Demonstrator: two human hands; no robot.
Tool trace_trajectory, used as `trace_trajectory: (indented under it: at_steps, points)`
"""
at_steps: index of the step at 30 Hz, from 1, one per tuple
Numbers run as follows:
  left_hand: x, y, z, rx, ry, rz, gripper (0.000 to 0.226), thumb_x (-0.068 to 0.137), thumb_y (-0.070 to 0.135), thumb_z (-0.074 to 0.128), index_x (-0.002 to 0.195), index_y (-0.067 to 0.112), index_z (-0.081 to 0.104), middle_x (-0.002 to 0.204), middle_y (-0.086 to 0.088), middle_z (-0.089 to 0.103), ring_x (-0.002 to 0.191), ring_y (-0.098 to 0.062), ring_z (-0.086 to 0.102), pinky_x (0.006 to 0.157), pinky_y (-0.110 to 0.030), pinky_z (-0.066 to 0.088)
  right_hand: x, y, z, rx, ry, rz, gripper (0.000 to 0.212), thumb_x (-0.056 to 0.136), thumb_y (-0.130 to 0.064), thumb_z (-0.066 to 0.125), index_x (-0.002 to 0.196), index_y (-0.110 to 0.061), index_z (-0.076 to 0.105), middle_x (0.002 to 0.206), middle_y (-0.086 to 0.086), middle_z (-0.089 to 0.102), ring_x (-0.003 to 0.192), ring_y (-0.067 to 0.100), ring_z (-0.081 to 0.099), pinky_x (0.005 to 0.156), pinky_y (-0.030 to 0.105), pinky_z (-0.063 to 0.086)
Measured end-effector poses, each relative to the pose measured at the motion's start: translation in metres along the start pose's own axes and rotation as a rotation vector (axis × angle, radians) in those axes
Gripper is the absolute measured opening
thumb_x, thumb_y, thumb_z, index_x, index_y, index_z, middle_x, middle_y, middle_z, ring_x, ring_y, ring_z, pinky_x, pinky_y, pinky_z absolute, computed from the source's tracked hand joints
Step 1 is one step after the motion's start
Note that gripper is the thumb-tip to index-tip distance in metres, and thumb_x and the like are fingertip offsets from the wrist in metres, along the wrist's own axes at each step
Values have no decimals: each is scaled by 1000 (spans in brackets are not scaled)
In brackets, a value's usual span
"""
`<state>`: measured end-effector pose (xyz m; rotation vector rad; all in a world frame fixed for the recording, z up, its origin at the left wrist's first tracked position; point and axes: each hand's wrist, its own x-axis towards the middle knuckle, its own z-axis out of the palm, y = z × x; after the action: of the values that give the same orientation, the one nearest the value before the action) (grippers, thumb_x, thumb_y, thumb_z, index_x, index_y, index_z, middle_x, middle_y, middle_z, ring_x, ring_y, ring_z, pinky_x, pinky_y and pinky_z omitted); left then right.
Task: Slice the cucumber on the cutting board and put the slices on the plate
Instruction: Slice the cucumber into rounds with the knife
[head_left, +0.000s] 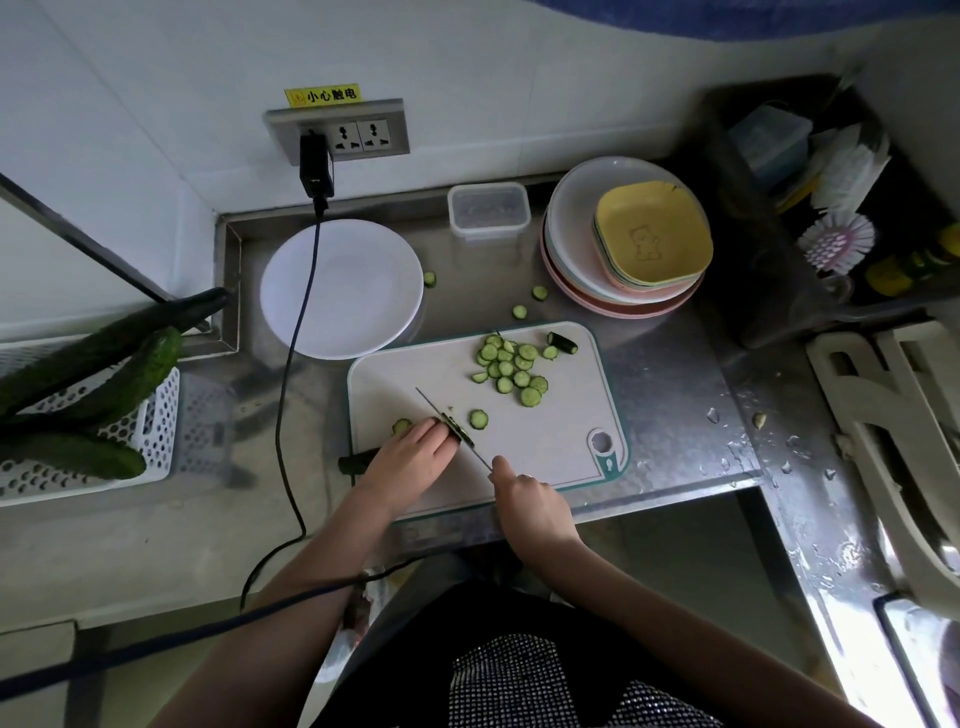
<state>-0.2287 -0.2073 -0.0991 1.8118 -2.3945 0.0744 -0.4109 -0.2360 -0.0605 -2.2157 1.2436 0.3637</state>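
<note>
the cucumber (358, 460) lay across the cutting board's (545, 441) left edge, pinned under the left hand's (410, 457) curled grip; the right hand (524, 493) gripped the knife (457, 431); slices (511, 366) sat near the far edge; the plate (340, 288) stood just beyond on the bench (665, 364).

1. A wall socket (337, 131) sits at upper centre, with a yellow warning label (322, 95) just above it.
2. A black adapter (315, 165) is plugged into the socket's left side; its cable (291, 364) runs down the frame.
3. A clear plastic box (488, 210) stands at the back of the steel counter (675, 374).
4. A stack of plates (571, 218), upper right of centre, carries yellow square dishes (652, 236).
5. At the left edge, whole cucumbers (104, 364) lie across a white perforated basket (156, 431).
6. At upper right, a brush (836, 243) lies in a dark bin.
</note>
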Motion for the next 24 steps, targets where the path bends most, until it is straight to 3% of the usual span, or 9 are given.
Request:
trace_trajectory:
  at_steps: [6, 13, 15, 18, 21, 22, 24]
  points:
    - [-1, -1, 4, -37, 16, -12, 19, 79, 1, 42, 77, 10, 58, 87, -5, 61, 86, -20, 59, 62, -32, 55, 5, 1, -1, 13, -61, 104, 24, 90, 3, 35, 108, -12, 35, 97, 17, 65, 87, 37, 62, 66, 39, 43]
    - [-6, -4, 9, -85, 95, -42, 14, 80, 5, 50, 89, 9, 60, 92, -6, 61, 89, -22, 55, 68, -34, 54, 5, 4, -5, 53, 31, 140, 8, 101, -13, 34, 109, -12, 37, 95, 17, 66, 88, 36, 63, 63, 38, 41]
    - [-6, -4, 4, -194, 147, -186, 10, 83, 7, 52, 92, 9, 58, 90, -7, 61, 84, -24, 58, 66, -34, 52, 5, 7, -9, 119, 82, 151, 15, 103, -25, 30, 106, -12, 38, 91, 18, 65, 85, 37, 62, 61, 37, 41]
    - [-2, -14, -5, -324, 178, -556, 14, 82, -1, 60, 94, 5, 59, 93, -11, 60, 80, -28, 60, 60, -32, 48, 6, 7, -12, 270, 136, 151, 19, 103, -30, 30, 97, -14, 37, 78, 15, 59, 71, 35, 57, 57, 35, 41]
    - [3, -32, -7, -535, 30, -889, 25, 80, 8, 70, 104, 5, 63, 108, -10, 55, 84, -21, 56, 69, -17, 38, 11, 10, -13, 458, 166, 171, 20, 101, -26, 37, 88, -11, 40, 70, 10, 53, 64, 30, 51, 56, 36, 39]
    - [5, -37, -7, -619, -38, -937, 29, 79, 10, 73, 106, 6, 62, 109, -8, 52, 80, -15, 54, 67, -8, 33, 12, 13, -13, 490, 170, 177, 20, 100, -25, 39, 86, -11, 42, 68, 8, 53, 63, 29, 50, 57, 35, 38]
    - [7, -41, -6, -676, -146, -921, 32, 76, 9, 75, 105, 6, 61, 108, -8, 49, 72, -9, 50, 66, -4, 31, 14, 19, -16, 518, 167, 196, 21, 99, -24, 40, 83, -11, 43, 67, 7, 53, 63, 28, 49, 57, 33, 35]
